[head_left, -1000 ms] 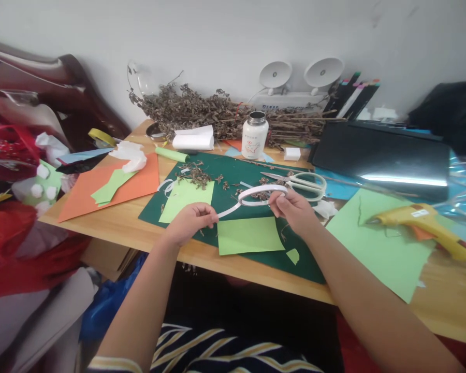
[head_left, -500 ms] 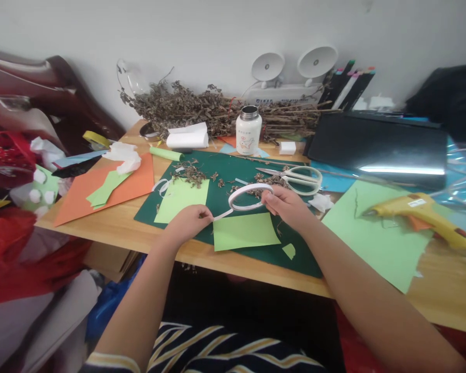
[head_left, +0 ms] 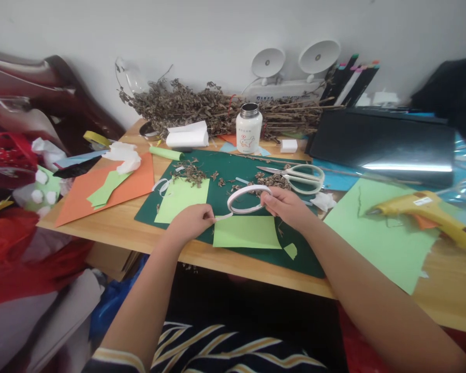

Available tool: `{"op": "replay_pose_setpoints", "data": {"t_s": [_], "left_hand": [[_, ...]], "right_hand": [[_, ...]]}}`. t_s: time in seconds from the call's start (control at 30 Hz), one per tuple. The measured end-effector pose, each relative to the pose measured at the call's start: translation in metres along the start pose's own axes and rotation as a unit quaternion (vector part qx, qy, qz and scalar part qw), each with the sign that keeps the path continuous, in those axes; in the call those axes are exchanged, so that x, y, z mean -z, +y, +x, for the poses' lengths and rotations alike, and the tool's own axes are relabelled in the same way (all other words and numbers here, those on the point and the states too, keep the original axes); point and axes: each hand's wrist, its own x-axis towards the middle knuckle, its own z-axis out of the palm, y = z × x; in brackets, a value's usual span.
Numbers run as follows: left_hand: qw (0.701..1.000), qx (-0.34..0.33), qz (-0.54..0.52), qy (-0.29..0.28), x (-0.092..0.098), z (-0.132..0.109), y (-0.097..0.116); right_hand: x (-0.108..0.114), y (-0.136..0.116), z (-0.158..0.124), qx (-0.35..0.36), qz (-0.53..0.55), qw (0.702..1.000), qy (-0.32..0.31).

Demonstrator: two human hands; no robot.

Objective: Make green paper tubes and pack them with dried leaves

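Observation:
Between the thumb and fingers of my right hand point(head_left: 280, 205) is a narrow roll of white tape point(head_left: 244, 209), held above the green cutting mat point(head_left: 225, 166). My left hand point(head_left: 194, 220) pinches the loose end of that tape, and a short strip runs between the two hands. Below the strip a light green paper rectangle point(head_left: 246, 233) lies on the mat near its front edge. Another light green sheet point(head_left: 190, 194) sits to the left under dried plant bits point(head_left: 192, 173). Open-bladed scissors point(head_left: 301, 177) rest behind my right hand.
A white bottle point(head_left: 249, 129) without a lid stands behind the mat, before a bundle of dried plants point(head_left: 202, 106). To the right are a yellow glue gun point(head_left: 419, 210) on green paper and a black flat device point(head_left: 384, 147). Orange paper point(head_left: 73, 199) lies left.
The strip between my hands looks shorter, with the tape roll slightly lower and nearer my left hand. Both hands keep their hold. The view has shifted slightly.

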Motion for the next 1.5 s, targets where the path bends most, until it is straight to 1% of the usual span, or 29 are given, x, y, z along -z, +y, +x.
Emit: {"op": "replay_pose_setpoints", "data": {"t_s": [0.1, 0.27, 0.43, 0.53, 0.7, 0.9, 1.07, 1.23, 1.3, 1.4, 1.43, 1.5], "left_hand": [[1.0, -0.004, 0.002, 0.0, 0.001, 0.0, 0.001], [0.999, -0.011, -0.036, -0.007, 0.003, 0.002, 0.001], [0.997, -0.053, -0.056, 0.026, 0.003, 0.004, 0.001], [0.995, -0.069, -0.059, 0.03, 0.002, 0.005, 0.001], [0.998, -0.045, -0.029, 0.013, 0.001, 0.006, -0.001], [0.999, -0.033, -0.034, 0.018, 0.0, 0.008, -0.001], [0.999, -0.013, -0.04, 0.008, -0.001, 0.012, -0.001], [1.0, -0.024, -0.016, -0.004, 0.001, 0.014, 0.002], [0.999, -0.043, -0.012, 0.006, 0.003, 0.014, 0.003], [0.994, -0.102, -0.022, 0.032, 0.004, 0.013, 0.004], [0.992, -0.118, -0.028, 0.033, 0.004, 0.013, 0.004], [0.991, -0.129, -0.032, 0.025, 0.003, 0.014, 0.004]], "right_hand": [[-0.001, -0.001, 0.0, -0.009, 0.01, 1.0, -0.002], [-0.001, -0.004, 0.0, -0.017, 0.009, 1.0, -0.015], [0.0, -0.002, 0.0, -0.006, 0.032, 0.999, -0.006], [0.0, -0.001, 0.001, 0.001, 0.037, 0.999, -0.003], [0.0, -0.003, 0.0, 0.009, 0.022, 1.0, -0.001], [-0.001, -0.002, 0.0, 0.006, 0.03, 1.0, -0.006], [-0.001, -0.002, -0.001, 0.015, 0.02, 1.0, 0.017], [-0.001, -0.002, -0.002, 0.036, 0.021, 0.998, 0.037], [-0.001, -0.002, -0.001, 0.041, 0.025, 0.998, 0.037], [-0.001, -0.003, -0.001, 0.048, 0.027, 0.998, 0.033], [-0.001, -0.003, -0.001, 0.048, 0.026, 0.998, 0.03], [0.0, -0.004, -0.001, 0.046, 0.024, 0.998, 0.026]]}}
